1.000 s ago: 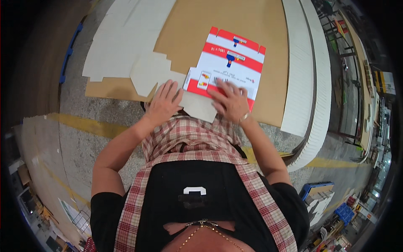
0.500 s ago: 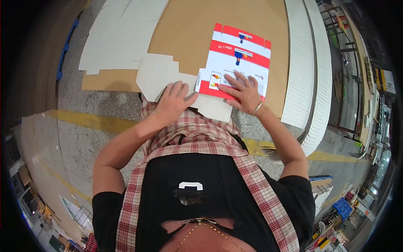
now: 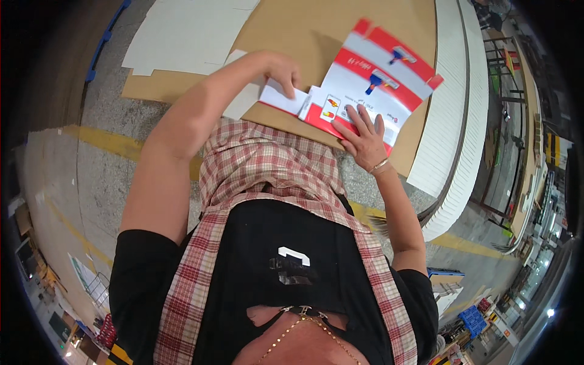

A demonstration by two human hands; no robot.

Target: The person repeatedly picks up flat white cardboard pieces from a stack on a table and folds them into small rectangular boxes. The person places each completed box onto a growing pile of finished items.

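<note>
On the brown cardboard sheet, holds the right grip, flat and widely spread, against the near side of the red-and-white carton lying there; with the left grip, partly curled, touches the white panel at its left end, too obscured to tell whether pinching.

The right hand covers some of the printed carton (itself slightly blurred)

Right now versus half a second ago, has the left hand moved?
Yes: the left hand has moved forward, from the near edge of the brown cardboard sheet to farther in over it.
</note>
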